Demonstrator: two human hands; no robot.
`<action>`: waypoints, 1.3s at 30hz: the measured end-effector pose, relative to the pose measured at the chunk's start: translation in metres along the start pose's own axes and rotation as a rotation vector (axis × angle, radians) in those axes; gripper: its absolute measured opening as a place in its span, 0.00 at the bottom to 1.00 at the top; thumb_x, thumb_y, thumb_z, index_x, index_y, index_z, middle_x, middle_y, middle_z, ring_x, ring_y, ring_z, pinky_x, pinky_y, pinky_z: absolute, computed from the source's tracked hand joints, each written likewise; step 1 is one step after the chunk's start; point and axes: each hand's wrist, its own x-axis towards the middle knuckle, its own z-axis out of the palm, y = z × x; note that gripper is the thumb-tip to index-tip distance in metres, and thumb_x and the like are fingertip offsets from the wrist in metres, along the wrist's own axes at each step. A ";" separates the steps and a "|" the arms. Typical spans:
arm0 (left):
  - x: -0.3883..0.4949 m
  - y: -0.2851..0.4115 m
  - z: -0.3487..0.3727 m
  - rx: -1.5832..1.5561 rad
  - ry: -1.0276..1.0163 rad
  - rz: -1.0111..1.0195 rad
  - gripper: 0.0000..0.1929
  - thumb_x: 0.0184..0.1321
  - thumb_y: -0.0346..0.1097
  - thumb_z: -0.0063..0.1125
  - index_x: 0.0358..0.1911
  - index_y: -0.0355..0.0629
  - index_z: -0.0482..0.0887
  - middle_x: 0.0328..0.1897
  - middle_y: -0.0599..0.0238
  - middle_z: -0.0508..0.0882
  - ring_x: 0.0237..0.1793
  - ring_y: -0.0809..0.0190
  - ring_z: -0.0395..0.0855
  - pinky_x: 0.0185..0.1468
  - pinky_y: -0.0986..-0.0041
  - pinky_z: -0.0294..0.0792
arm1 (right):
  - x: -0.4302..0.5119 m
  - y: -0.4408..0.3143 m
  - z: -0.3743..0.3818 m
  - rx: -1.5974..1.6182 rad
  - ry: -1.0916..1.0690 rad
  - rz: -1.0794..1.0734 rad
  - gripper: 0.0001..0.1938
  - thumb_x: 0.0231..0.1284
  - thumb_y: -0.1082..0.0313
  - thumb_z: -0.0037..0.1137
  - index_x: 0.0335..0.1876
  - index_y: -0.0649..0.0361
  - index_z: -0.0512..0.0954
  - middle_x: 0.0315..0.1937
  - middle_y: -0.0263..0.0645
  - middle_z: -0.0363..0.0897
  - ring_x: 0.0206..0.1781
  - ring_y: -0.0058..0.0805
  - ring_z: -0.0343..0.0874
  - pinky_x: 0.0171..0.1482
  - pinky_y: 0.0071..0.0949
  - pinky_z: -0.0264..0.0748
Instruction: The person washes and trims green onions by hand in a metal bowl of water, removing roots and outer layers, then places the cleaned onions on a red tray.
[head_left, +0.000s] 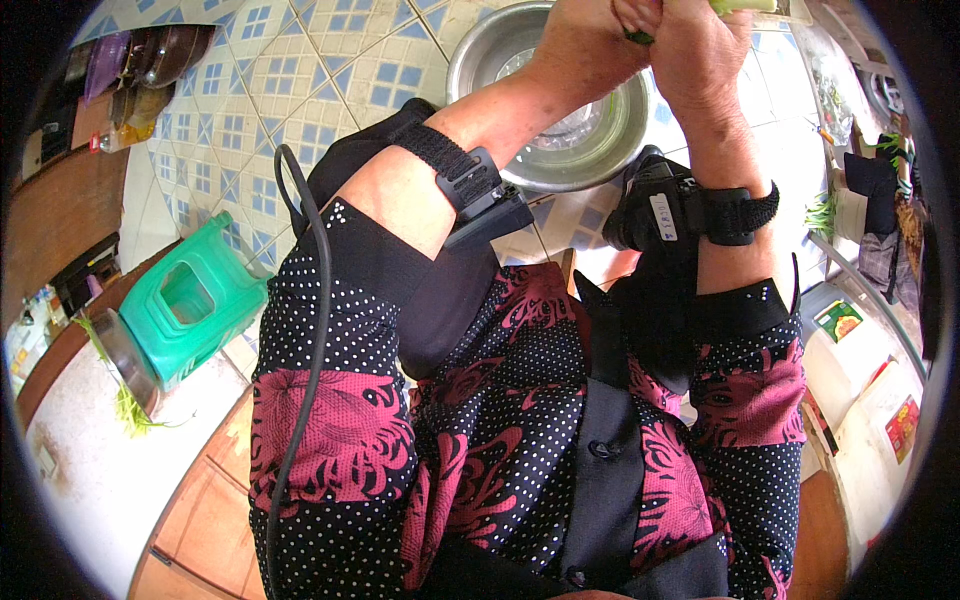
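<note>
My left hand (596, 34) and my right hand (701, 52) come together at the top edge, which cuts both off. A pale green vegetable stalk (739, 6) sticks out beside my right hand, which is closed around it. Between the hands shows a bit of dark green vegetable (639, 36). Fingers curl at the left hand's far side, but their grip is mostly hidden. Below the hands, a round metal basin (466, 120) stands on the tiled floor, partly covered by my left forearm. It seems to hold clear liquid.
A green plastic stool (214, 262) lies on its side at left, near a clear bowl-like object (127, 360) and green leaves (135, 409). White boxes (855, 337) and leafy greens (821, 212) are at right. A black cable (319, 300) runs along my left sleeve.
</note>
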 end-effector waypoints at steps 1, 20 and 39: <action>0.000 0.000 0.000 -0.044 -0.004 -0.019 0.14 0.58 0.24 0.60 0.49 0.37 0.78 0.43 0.59 0.83 0.46 0.60 0.79 0.50 0.72 0.70 | 0.000 0.000 0.001 -0.015 0.015 -0.001 0.14 0.69 0.69 0.54 0.24 0.55 0.70 0.15 0.23 0.63 0.15 0.12 0.59 0.19 0.16 0.53; 0.017 0.027 -0.020 -0.535 -0.317 -0.325 0.34 0.51 0.18 0.62 0.64 0.41 0.66 0.58 0.68 0.76 0.58 0.66 0.73 0.60 0.74 0.65 | 0.004 -0.004 0.000 -0.056 -0.047 0.036 0.14 0.71 0.61 0.53 0.28 0.54 0.70 0.14 0.25 0.65 0.16 0.15 0.64 0.21 0.17 0.63; 0.007 0.027 -0.041 -0.026 -0.386 -0.641 0.24 0.58 0.23 0.61 0.60 0.35 0.73 0.56 0.66 0.78 0.55 0.67 0.74 0.60 0.74 0.66 | 0.013 0.000 -0.001 -0.059 0.050 0.098 0.18 0.71 0.54 0.52 0.27 0.57 0.73 0.19 0.33 0.75 0.19 0.22 0.73 0.22 0.22 0.72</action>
